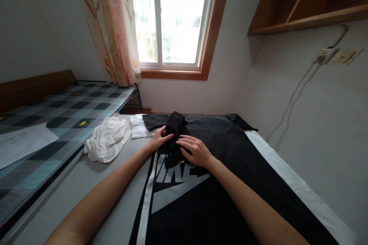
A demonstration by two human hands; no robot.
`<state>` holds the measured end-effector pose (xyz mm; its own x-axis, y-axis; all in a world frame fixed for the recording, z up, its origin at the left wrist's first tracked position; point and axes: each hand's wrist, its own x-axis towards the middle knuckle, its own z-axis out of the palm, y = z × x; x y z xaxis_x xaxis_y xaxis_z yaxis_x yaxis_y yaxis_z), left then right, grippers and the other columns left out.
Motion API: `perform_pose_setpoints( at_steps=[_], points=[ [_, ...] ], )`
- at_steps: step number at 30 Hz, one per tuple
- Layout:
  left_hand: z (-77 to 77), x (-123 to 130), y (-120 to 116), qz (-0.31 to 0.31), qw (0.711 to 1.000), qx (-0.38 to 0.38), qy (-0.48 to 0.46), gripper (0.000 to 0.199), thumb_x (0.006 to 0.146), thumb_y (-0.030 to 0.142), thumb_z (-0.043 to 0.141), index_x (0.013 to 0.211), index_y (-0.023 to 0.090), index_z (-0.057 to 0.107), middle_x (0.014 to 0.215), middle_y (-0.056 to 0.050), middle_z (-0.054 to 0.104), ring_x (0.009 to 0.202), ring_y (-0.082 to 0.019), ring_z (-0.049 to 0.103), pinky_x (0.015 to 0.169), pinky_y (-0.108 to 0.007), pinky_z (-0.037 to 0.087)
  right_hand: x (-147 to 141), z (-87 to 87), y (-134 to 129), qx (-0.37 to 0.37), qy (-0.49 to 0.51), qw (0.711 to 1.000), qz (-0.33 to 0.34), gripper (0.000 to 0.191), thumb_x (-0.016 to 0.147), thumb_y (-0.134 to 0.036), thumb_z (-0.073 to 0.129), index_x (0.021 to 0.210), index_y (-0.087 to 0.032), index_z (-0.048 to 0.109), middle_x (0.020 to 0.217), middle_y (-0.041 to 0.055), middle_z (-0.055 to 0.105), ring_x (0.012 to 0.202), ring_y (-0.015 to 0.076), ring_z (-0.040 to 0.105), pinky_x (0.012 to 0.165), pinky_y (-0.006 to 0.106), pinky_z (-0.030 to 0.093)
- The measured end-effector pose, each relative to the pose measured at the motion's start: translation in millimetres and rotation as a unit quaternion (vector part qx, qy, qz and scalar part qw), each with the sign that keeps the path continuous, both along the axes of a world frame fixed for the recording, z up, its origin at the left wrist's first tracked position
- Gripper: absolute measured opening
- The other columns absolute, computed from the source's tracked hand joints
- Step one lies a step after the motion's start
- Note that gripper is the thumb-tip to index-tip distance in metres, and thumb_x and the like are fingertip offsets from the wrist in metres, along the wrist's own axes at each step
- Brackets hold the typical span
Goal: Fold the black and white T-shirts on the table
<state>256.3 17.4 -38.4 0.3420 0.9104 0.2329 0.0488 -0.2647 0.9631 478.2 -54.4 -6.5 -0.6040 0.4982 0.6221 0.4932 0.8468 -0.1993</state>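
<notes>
A bunched black cloth stands up between my two hands. My left hand pinches its left side, thumb and fingers closed on the fabric. On its right side lies my right hand, with fingers stretched and somewhat apart, touching the cloth. Beneath both is a large black garment with a white stripe and grey-white lettering, spread over the pale table. A small yellow mark shows beside the bunch, near the lettering. Left of my hands sits a crumpled white cloth.
A bed with a checked mattress runs along the left, with a paper sheet on it. Behind are a curtain and a window. A shelf and a plugged-in cable are on the right wall.
</notes>
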Motion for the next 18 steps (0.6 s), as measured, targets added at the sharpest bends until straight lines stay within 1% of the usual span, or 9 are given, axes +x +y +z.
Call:
perform_pose_setpoints(
  at_steps=[2, 4, 7, 10, 12, 13, 15, 17, 18],
  points=[
    [-0.4, 1, -1, 0.000, 0.999, -0.026, -0.031, 0.052, 0.067, 0.049, 0.078, 0.102, 0.018, 0.056, 0.093, -0.005, 0.072, 0.082, -0.021, 0.069, 0.070, -0.030, 0.056, -1, -1.4, 1, 0.003, 0.012, 1.000, -0.012, 0.032, 0.091, -0.018, 0.050, 0.120, -0.022, 0.063, 0.117, 0.0079, 0.067, 0.114, 0.0214, 0.060, 0.097, 0.041, 0.050],
    [-1.3, 2, -1, 0.001, 0.998, -0.040, -0.049, 0.050, 0.067, 0.049, 0.078, 0.098, 0.018, 0.054, 0.087, -0.003, 0.071, 0.076, -0.019, 0.068, 0.065, -0.028, 0.055, 1, -3.0, 4, 0.005, 0.030, 0.998, -0.048, 0.030, 0.090, -0.018, 0.053, 0.117, -0.022, 0.064, 0.119, 0.0092, 0.065, 0.109, 0.0215, 0.061, 0.094, 0.042, 0.050],
    [-3.3, 3, 2, 0.018, 0.998, -0.023, -0.055, 0.044, 0.066, 0.047, 0.079, 0.086, 0.018, 0.053, 0.075, 0.001, 0.066, 0.069, -0.015, 0.064, 0.059, -0.023, 0.051, 5, -6.2, 9, -0.005, 0.029, 0.995, -0.092, 0.025, 0.086, -0.018, 0.059, 0.110, -0.022, 0.067, 0.117, 0.0106, 0.063, 0.106, 0.0233, 0.060, 0.091, 0.043, 0.051],
    [-4.9, 1, 5, 0.066, 0.997, 0.018, -0.032, 0.042, 0.062, 0.044, 0.081, 0.071, 0.018, 0.049, 0.064, 0.005, 0.055, 0.060, -0.010, 0.055, 0.052, -0.019, 0.044, 7, -8.9, 10, -0.023, 0.011, 0.996, -0.089, 0.017, 0.085, -0.018, 0.061, 0.098, -0.021, 0.070, 0.112, 0.0100, 0.065, 0.101, 0.0235, 0.060, 0.087, 0.043, 0.051],
    [-5.2, -2, 7, 0.083, 0.996, 0.024, -0.024, 0.043, 0.062, 0.046, 0.080, 0.067, 0.018, 0.048, 0.061, 0.006, 0.051, 0.057, -0.009, 0.051, 0.051, -0.018, 0.041, 6, -9.0, 10, -0.036, 0.029, 0.996, -0.075, 0.014, 0.087, -0.020, 0.060, 0.094, -0.022, 0.072, 0.109, 0.0090, 0.066, 0.096, 0.0222, 0.061, 0.086, 0.042, 0.050],
    [-5.1, -3, 7, 0.091, 0.995, 0.023, -0.028, 0.044, 0.062, 0.047, 0.079, 0.065, 0.018, 0.047, 0.061, 0.007, 0.049, 0.056, -0.008, 0.049, 0.050, -0.018, 0.040, 6, -8.5, 11, -0.043, 0.054, 0.995, -0.071, 0.015, 0.088, -0.022, 0.058, 0.094, -0.023, 0.072, 0.107, 0.0083, 0.067, 0.095, 0.0213, 0.062, 0.086, 0.041, 0.050],
    [-4.7, -5, 8, 0.118, 0.992, 0.020, -0.043, 0.046, 0.061, 0.048, 0.079, 0.063, 0.018, 0.045, 0.059, 0.007, 0.046, 0.055, -0.008, 0.046, 0.050, -0.018, 0.039, 10, -7.2, 16, -0.056, 0.137, 0.986, -0.078, 0.018, 0.091, -0.025, 0.055, 0.094, -0.024, 0.072, 0.102, 0.0069, 0.068, 0.093, 0.0198, 0.063, 0.085, 0.038, 0.050],
    [-4.8, -6, 8, 0.143, 0.988, 0.010, -0.064, 0.046, 0.059, 0.048, 0.080, 0.063, 0.018, 0.045, 0.058, 0.008, 0.044, 0.055, -0.008, 0.046, 0.048, -0.017, 0.036, 21, -6.7, 25, -0.065, 0.237, 0.962, -0.117, 0.022, 0.093, -0.032, 0.051, 0.097, -0.023, 0.071, 0.096, 0.0062, 0.069, 0.091, 0.0193, 0.064, 0.082, 0.035, 0.051],
    [-5.2, -6, 9, 0.149, 0.986, 0.000, -0.078, 0.046, 0.059, 0.048, 0.080, 0.066, 0.019, 0.046, 0.058, 0.008, 0.045, 0.054, -0.008, 0.046, 0.048, -0.018, 0.036, 29, -7.0, 31, -0.066, 0.285, 0.944, -0.153, 0.027, 0.094, -0.036, 0.048, 0.099, -0.021, 0.071, 0.093, 0.0063, 0.069, 0.088, 0.0194, 0.064, 0.079, 0.034, 0.052]
  ],
)
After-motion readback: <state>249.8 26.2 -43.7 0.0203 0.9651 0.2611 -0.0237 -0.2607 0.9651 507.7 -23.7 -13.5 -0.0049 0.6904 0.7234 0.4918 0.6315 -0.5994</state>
